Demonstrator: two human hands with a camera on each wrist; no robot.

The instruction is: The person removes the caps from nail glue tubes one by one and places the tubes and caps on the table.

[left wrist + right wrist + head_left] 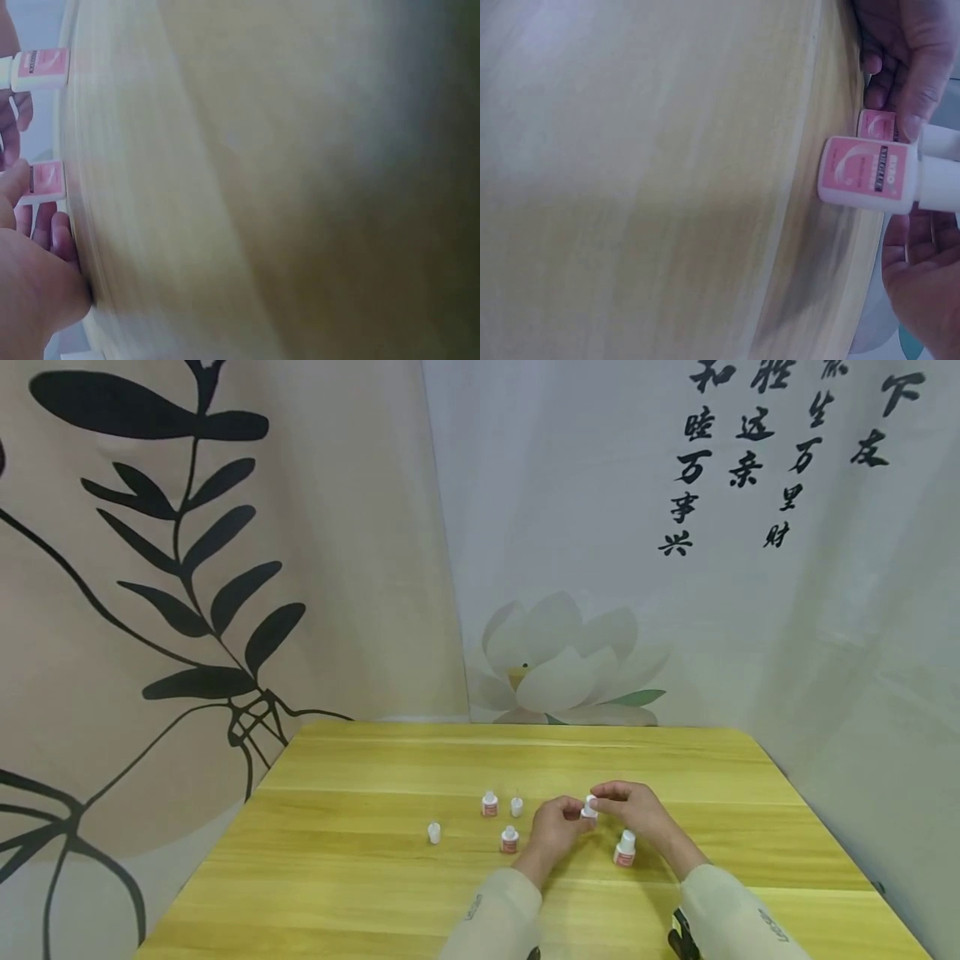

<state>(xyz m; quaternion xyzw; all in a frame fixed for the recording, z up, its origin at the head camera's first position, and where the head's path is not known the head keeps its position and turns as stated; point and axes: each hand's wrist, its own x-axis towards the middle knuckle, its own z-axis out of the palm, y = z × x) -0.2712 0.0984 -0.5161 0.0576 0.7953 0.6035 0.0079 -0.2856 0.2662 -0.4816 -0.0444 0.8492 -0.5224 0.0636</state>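
Observation:
My left hand (557, 831) holds a small white nail glue bottle (48, 182) with a pink label, upright at the table surface. Its thumb lies against the label in the left wrist view. At the top of that bottle, my right hand (633, 806) pinches the white cap (591, 801). Whether the cap is loose from the neck I cannot tell. A second nail glue bottle (625, 849), capped, stands just in front of my right hand. In the right wrist view this nearer bottle (866, 174) partly covers the held one.
Left of my hands stand two more bottles, one farther back (490, 805) and one nearer (509, 840), both apparently uncapped. A loose white cap (517, 807) lies beside the farther one, and another cap (434, 833) sits farther left. All are on a wooden table (337, 877).

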